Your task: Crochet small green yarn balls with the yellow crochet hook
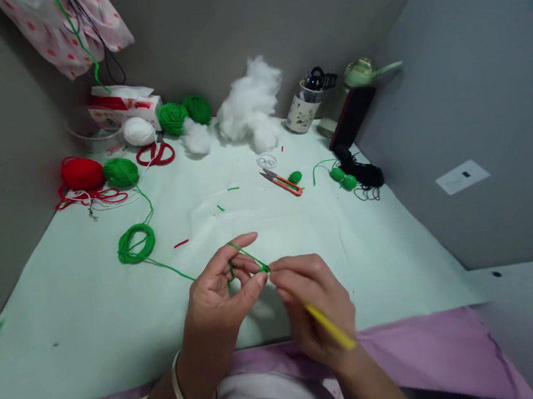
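Observation:
My left hand [219, 298] has its index finger raised, with green yarn [249, 255] looped over it. Its thumb and another finger pinch a small green stitched bit [263, 269]. Close against it, my right hand [317, 296] is closed around a crochet hook [330, 326] with a yellow handle; the hook's tip is hidden at the yarn. From my left hand the strand runs back to a loose green coil [124, 252] on the table and on to a green ball [121, 173].
Orange thread snips [284, 184] lie mid-table beside a small green piece [295, 177]. Red-handled scissors [163, 154], a red yarn ball [82, 172] and white stuffing [252, 107] sit farther back. At right are black yarn [366, 173], green balls [349, 182] and a pen cup [302, 113].

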Available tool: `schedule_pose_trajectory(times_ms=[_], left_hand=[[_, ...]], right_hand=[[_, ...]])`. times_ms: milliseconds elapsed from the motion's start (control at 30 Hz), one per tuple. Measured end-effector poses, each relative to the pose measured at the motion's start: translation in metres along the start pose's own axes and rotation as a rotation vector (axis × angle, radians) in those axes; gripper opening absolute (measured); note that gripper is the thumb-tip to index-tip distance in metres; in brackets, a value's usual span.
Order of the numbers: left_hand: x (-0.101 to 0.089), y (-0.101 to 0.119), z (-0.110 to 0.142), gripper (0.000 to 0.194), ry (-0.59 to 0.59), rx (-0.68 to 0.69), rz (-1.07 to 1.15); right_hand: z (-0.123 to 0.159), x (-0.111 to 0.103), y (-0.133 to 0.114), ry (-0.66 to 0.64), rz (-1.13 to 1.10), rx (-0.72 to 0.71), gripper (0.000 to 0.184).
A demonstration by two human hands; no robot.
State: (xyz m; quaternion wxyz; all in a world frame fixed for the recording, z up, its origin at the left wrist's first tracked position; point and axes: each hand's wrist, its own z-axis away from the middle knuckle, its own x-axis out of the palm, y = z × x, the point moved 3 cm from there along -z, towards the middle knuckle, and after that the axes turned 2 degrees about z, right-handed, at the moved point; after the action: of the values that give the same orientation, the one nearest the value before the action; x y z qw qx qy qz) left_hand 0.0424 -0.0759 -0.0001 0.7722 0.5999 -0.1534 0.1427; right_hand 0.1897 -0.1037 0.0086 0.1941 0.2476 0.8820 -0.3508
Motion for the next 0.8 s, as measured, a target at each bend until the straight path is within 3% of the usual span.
schedule_pose_trajectory(times_ms=[100,167,267,333,400,500,633,733,800], left_hand=[[0.003,-0.002,0.001,0.047,-0.109,-0.23,0.207],[0.003,0.0,0.0,0.042,-0.149,-0.336,0.311],[0.001,0.003,-0.003,0.038,-0.14,-0.314,0.34],[0.001,0.003,-0.005,0.04,-0.147,-0.266,0.278],[0.002,0.002,-0.005,0.041,-0.128,-0.198,0.184],[0.003,0.0,-0.004,0.042,-0.078,-0.099,0.106],[0.004,-0.006,-0.004,0.041,-0.128,-0.233,0.243],[0.002,-0.006,-0.006,0.033,-0.147,-0.344,0.369],[0.0,-0.004,-0.007,0.032,-0.124,-0.296,0.357]], right_hand=[[0.002,0.002,0.0,0.013,0.074,-0.041,0.04],[0.0,0.001,0.004,0.074,-0.097,0.074,0.034],[-0.007,0.002,0.013,0.183,-0.469,0.343,0.022],[-0.011,0.005,0.015,0.197,-0.597,0.418,0.02],[-0.012,0.007,0.013,0.181,-0.589,0.4,0.019],[-0.008,0.006,0.007,0.13,-0.388,0.299,0.027],[-0.002,0.002,0.0,0.053,-0.082,0.081,0.039],[-0.004,-0.002,0.007,0.14,-0.266,0.241,0.029],[-0.006,0.001,0.014,0.191,-0.486,0.408,0.021]])
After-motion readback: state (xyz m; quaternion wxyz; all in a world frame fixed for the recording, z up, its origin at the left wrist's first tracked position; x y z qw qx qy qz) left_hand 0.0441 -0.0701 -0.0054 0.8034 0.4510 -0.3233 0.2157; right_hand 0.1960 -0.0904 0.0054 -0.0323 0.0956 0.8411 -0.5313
